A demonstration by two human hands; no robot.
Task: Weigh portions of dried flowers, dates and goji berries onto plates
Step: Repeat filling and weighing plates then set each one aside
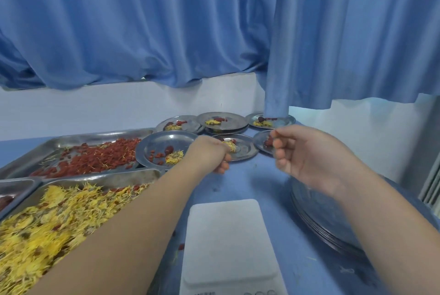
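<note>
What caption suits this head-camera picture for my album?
Left hand and right hand reach toward steel plates of dried flowers and berries beyond a white scale.

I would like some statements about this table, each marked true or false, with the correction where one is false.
1. A plate sits on the white scale. False: its top is bare.
2. The goji berries lie in the tray compartment behind the yellow flowers. True.
3. The stack of empty plates stands left of the scale. False: it stands to its right.
4. A blue curtain hangs behind the table. True.
</note>
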